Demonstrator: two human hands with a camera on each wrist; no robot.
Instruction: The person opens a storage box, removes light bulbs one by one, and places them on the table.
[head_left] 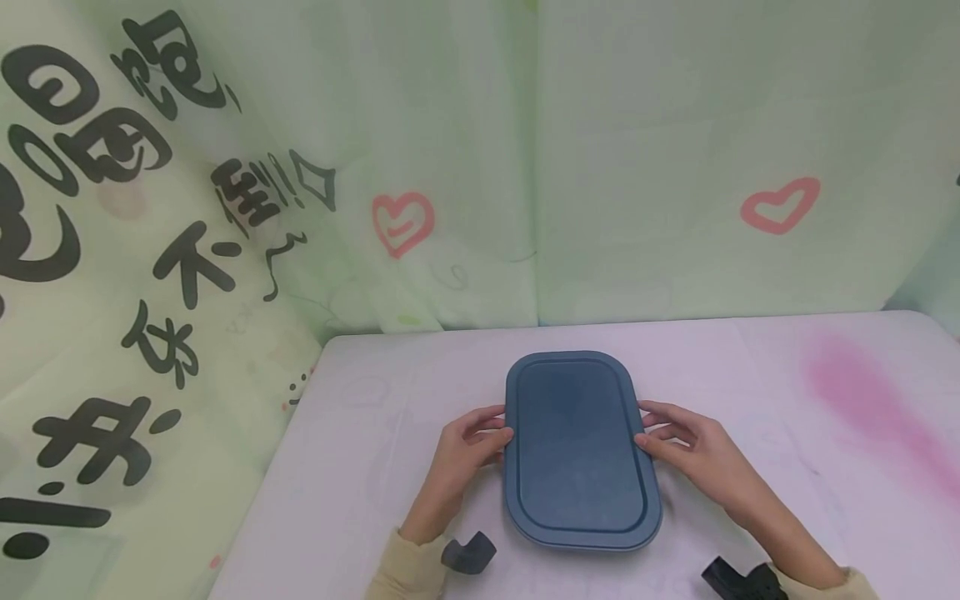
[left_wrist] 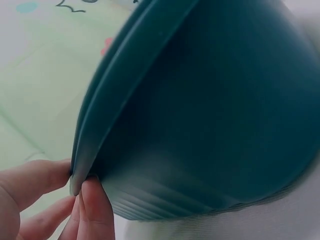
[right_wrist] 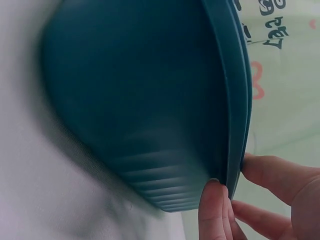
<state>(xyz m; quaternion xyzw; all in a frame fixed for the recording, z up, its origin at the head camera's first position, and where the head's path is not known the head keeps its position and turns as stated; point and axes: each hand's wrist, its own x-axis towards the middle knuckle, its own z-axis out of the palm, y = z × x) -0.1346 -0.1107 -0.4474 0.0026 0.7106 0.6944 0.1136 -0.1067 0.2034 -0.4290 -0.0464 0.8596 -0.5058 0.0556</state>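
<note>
A dark blue rectangular storage box (head_left: 581, 450) with rounded corners and a lid stands on the table in the head view, its long side running away from me. My left hand (head_left: 468, 454) pinches the rim at the left side, thumb above and fingertips below the edge. On the opposite side my right hand (head_left: 697, 458) pinches the rim the same way. Both wrist views show the box wall (left_wrist: 215, 110) tapering down to the cloth, with ribs at one end. What the box holds is hidden under the lid.
A pale pinkish-white cloth (head_left: 375, 483) covers the table, with a pink patch (head_left: 862, 383) at the right. Behind hangs a light green curtain (head_left: 637, 125) with hearts and dark lettering. A black strap-like piece (head_left: 468, 553) sits by each wrist.
</note>
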